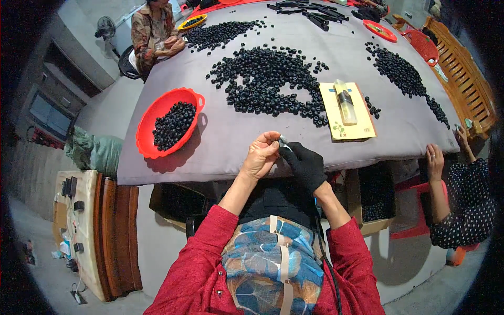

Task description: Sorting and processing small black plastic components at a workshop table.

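At the table's near edge my bare left hand (pixel 261 156) pinches with thumb and fingertips. My right hand (pixel 305 167), in a black knitted glove, is closed and meets it. Between the fingertips shows a small pale scrap (pixel 284 141), too small to name. Beyond my hands spreads a large heap of small black ring-shaped parts (pixel 265 73). To the left stands a red scalloped plastic basket (pixel 146 134), partly filled with similar black parts (pixel 174 126). On the right lies a yellow booklet (pixel 341 132) with a translucent tube-like bottle (pixel 346 107) on it.
A grey cloth (pixel 220 157) covers the table. More black parts lie far left (pixel 220 34) and right (pixel 399 71). A person (pixel 155 37) sits at the left; another person's hand (pixel 434 161) rests at the right edge. Cardboard boxes (pixel 355 202) stand under the table.
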`<state>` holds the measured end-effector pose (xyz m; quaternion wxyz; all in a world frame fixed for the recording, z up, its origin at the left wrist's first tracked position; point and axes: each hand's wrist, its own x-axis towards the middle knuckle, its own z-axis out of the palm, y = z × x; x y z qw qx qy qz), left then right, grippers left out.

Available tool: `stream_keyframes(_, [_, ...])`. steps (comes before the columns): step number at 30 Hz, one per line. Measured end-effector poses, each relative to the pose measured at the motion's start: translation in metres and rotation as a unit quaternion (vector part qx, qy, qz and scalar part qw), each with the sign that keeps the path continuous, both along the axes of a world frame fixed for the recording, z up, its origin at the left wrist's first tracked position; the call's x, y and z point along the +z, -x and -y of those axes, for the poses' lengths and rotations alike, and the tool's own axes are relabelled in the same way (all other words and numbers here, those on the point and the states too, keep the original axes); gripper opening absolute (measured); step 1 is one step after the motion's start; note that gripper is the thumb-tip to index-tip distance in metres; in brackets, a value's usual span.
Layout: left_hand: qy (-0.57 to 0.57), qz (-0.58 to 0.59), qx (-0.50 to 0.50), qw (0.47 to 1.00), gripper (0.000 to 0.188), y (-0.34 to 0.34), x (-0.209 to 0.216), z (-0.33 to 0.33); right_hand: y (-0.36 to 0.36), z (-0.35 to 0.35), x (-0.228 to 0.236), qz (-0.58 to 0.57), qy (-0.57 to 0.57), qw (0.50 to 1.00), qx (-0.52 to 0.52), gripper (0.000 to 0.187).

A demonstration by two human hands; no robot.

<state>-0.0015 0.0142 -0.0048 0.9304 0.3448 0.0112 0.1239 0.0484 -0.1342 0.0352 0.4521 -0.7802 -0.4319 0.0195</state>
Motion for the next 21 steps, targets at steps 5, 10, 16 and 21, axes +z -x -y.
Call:
stream_keyframes(5, [-0.005, -0.004, 0.000, 1.000, 0.021, 0.000, -0.001, -0.001, 0.000, -0.001, 0.001, 0.048, 0.000, 0.999, 0.009, 0.022])
stream_keyframes(10, [0.001, -0.004, -0.003, 1.000, 0.021, 0.000, 0.000, 0.000, -0.002, 0.000, -0.002, 0.104, 0.013, 0.994, 0.003, 0.020])
stream_keyframes(16, [0.002, -0.002, -0.001, 1.000, 0.021, 0.000, -0.002, -0.001, -0.004, -0.001, -0.008, 0.124, 0.017, 0.992, 0.010, 0.020])
stream_keyframes(21, [0.007, 0.005, -0.018, 1.000, 0.023, -0.001, -0.006, -0.005, -0.002, 0.000, -0.007, 0.068, 0.017, 0.998, 0.006, 0.023])
